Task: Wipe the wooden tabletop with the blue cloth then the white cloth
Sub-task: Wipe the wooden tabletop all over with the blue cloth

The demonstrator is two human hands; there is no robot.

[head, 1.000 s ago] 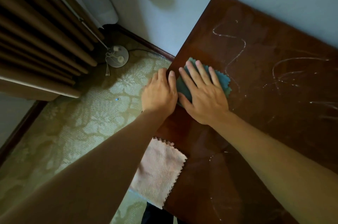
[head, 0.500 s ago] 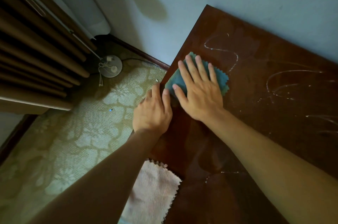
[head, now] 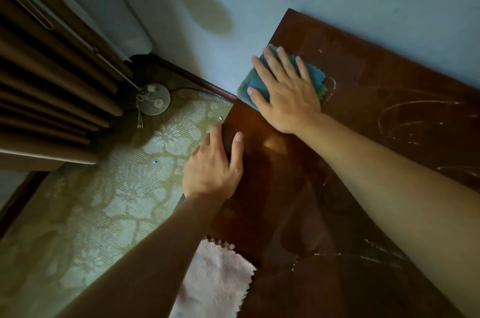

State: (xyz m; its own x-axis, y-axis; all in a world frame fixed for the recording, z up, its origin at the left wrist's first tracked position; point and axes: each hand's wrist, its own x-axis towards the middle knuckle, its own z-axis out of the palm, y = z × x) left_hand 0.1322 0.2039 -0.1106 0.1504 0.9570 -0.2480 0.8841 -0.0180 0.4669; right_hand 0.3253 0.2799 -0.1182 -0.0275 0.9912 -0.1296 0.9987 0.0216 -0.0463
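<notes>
Pressing flat works best here — your right hand (head: 288, 99) has its fingers (head: 271, 64) spread straight over the blue cloth (head: 315, 76) at the table (head: 376, 70) corner. It's soft, light and bunches easily, so keep the palm down. Since a second ago it's slid toward the wall; your left hand (head: 213, 169) seems to grip the edge, and the white cloth (head: 218, 278) hangs off untouched.

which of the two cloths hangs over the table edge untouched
The white cloth, draped over the near edge of the wooden tabletop. The blue cloth lies flat near the far corner, under the right hand.
</notes>
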